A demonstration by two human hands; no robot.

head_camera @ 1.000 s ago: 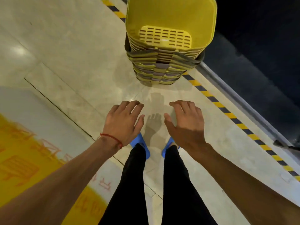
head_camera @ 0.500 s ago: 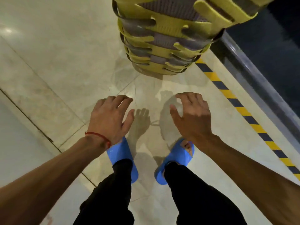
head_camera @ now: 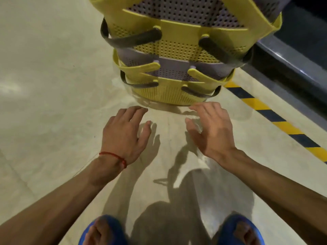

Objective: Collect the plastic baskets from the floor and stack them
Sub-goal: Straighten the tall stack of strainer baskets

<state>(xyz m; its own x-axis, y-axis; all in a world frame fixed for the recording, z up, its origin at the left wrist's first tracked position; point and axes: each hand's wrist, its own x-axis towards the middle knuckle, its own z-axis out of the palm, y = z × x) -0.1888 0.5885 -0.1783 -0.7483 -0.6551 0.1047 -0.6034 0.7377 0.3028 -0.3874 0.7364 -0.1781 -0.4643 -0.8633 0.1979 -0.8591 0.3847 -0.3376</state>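
Nearer than a second ago, the basket stack fills the upper centre; left hand and right hand, spread and empty, seem to reach for its base.

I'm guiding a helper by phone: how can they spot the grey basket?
Find the yellow-and-black striped floor line; the basket stack stands left of it. Second from the bottom sits the grey basket, with yellow handles; the basket above and the one below are yellow with dark handles.

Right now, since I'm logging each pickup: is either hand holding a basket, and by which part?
Nothing is held. The left hand and right hand are both open, fingers spread, near the base of the basket stack.
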